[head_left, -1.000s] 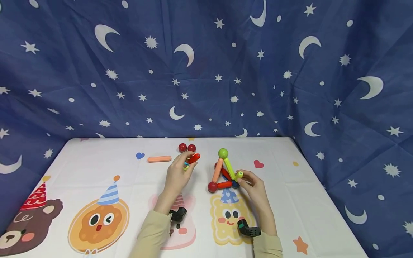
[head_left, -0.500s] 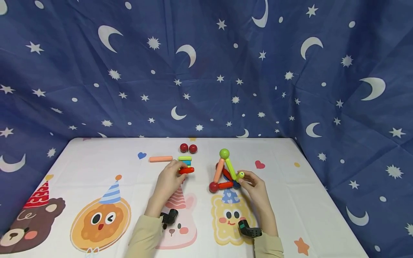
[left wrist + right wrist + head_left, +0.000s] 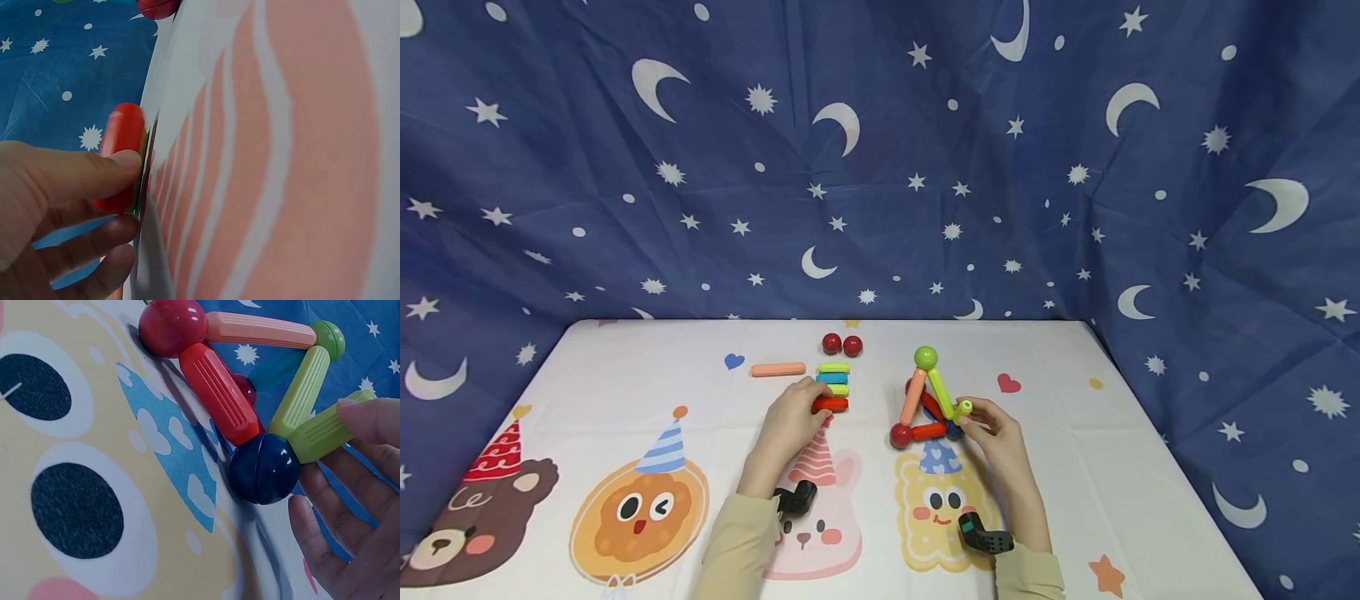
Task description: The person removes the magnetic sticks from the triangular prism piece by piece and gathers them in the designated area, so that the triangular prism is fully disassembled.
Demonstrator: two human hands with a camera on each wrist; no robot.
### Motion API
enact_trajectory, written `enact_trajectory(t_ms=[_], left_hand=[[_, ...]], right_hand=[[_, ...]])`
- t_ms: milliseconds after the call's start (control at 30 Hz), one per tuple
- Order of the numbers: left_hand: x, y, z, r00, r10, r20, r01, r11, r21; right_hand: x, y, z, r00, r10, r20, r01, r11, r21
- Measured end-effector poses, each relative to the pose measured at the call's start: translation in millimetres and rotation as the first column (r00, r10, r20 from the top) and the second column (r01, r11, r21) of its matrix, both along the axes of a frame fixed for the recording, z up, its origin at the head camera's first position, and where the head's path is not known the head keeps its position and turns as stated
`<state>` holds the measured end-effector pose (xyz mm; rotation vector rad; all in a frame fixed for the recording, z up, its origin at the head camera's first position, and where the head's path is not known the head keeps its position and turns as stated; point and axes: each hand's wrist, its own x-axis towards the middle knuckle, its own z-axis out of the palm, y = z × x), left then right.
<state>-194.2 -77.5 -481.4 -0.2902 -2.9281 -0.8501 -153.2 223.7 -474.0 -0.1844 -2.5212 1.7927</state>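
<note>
Red rod [image 3: 122, 128] low at left

Left wrist view: the left grip [image 3: 69, 206] pinches the rod, likely light, stiff and smooth, best held mid-length. Right wrist view: the right grip [image 3: 356, 487] pinches a lime rod [image 3: 325, 430] against a blue ball [image 3: 264, 470], a joint that might part if tugged. Head view: tilted near the red balls [image 3: 853, 346] a second ago, the red rod now sits just nearside of the blue rod [image 3: 832, 378].

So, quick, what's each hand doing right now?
Left hand: holding a red stick.
Right hand: pinching a yellow-green stick that is joined to the dark blue ball.
</note>
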Motion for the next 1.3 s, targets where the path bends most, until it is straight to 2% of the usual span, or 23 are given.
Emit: enact_trajectory(t_ms=[133, 300, 433, 667, 1033, 1167, 1300], left_hand=[[0.2, -0.6, -0.6, 1.000, 0.017, 0.020, -0.017, 0.999, 0.035], [-0.5, -0.7, 0.1, 0.996, 0.075, 0.049, -0.079, 0.994, 0.080], [-1.8, -1.1, 0.5, 0.992, 0.116, 0.047, -0.120, 0.989, 0.090], [-3.9, 1.1, -0.6, 0.984, 0.163, 0.075, -0.172, 0.975, 0.140], [-3.4, 2.6, -2.3, 0.978, 0.182, 0.105, -0.202, 0.949, 0.243], [-1.7, 1.1, -0.3, 0.978, 0.178, 0.105, -0.199, 0.947, 0.251], [1.0, -0.3, 5.0, 0.982, 0.177, 0.071, -0.189, 0.955, 0.230]], right_hand=[[0.2, 0.2, 0.1, 1.000, 0.000, -0.002, 0.000, 1.000, -0.003], [0.0, 0.3, -0.2, 1.000, 0.001, -0.005, -0.001, 1.000, -0.006], [0.2, 0.8, 0.0, 1.000, 0.002, -0.008, -0.003, 1.000, -0.016], [1.7, 2.1, -0.1, 1.000, 0.003, -0.022, -0.003, 1.000, -0.012], [1.0, 2.5, -1.2, 0.999, 0.002, -0.032, -0.003, 1.000, -0.028], [0.7, 1.8, -1.5, 1.000, 0.000, -0.031, -0.001, 1.000, -0.031], [0.7, 1.2, -0.8, 1.000, 0.002, -0.030, -0.003, 1.000, -0.024]])
